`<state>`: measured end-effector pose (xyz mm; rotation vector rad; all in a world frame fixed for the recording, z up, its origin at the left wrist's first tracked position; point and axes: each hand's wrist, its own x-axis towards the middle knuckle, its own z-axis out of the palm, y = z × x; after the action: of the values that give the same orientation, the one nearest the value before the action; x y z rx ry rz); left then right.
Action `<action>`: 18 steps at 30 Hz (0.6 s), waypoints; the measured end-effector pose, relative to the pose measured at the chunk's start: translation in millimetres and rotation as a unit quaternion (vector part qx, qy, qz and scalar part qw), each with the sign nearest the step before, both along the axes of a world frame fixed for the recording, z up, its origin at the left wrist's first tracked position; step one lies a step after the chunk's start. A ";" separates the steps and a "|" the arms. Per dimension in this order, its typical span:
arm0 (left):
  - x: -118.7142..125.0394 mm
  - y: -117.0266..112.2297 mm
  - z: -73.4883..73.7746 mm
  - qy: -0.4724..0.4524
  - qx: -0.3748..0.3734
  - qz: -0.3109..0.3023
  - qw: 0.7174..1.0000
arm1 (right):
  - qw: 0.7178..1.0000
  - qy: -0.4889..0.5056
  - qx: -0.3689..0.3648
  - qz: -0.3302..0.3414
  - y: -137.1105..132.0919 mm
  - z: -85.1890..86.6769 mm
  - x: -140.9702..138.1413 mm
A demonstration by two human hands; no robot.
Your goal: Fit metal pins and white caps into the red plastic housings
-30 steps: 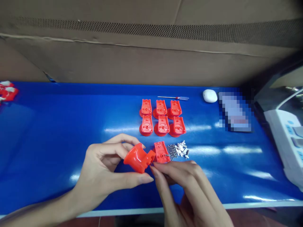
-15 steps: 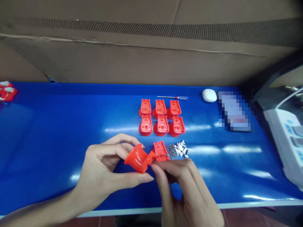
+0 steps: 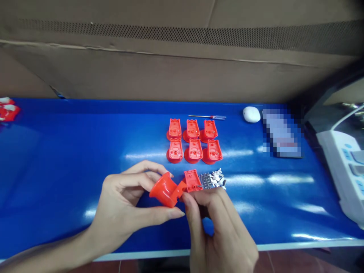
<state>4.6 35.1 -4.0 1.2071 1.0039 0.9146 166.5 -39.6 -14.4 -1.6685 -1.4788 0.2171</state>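
Red plastic is what you have in hand. Your left hand [image 3: 125, 206] grips a red flared piece [image 3: 166, 189] between thumb and fingers, just above the near part of the blue table [image 3: 71, 159]. Its wide mouth is turned left and its narrow end right. Your right hand [image 3: 218, 227] has its fingers drawn narrow, tips against that narrow end. Whether they pinch some small part there, I cannot tell.

The work seems to sit at that narrow end. Steady the piece with your left thumb below and fingers above. Hold both hands low over the table so a slipped bit lands on it. Let only your right fingertips move.

Counting the red pieces:
- One is in your grip.
- One loose red piece [image 3: 192, 180] lies just beyond your right fingertips.
- Six stand in the two rows of three [image 3: 193, 141] farther back, which makes eight.

Just right of the loose piece lies one heap of screws and white bits [image 3: 212, 180], too small to count. Beyond the rows lies one thin screwdriver [image 3: 209, 117], with one white rounded object [image 3: 251, 114] to its right. One white device [image 3: 344, 167] sits at the right edge. A few red-and-white parts [image 3: 8, 110] lie far left, their number unclear.
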 end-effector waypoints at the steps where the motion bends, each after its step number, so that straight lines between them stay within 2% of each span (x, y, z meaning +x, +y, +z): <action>1: -0.1 0.1 0.2 0.000 0.000 0.001 1.000 | 1.000 -0.001 0.000 -0.002 0.5 -0.2 -0.4; 11: -0.9 0.4 -3.2 0.006 -0.001 0.004 1.000 | 1.000 -0.003 0.014 -0.018 4.1 -5.5 -6.0; 18: -1.1 -0.4 -1.3 -0.006 -0.016 0.003 1.000 | 0.997 -0.014 0.070 -0.003 6.7 -5.6 -2.5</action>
<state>3.5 34.7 -5.3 1.1709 1.0100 0.9050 164.0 -32.9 -20.0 -1.5676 -1.4752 0.0852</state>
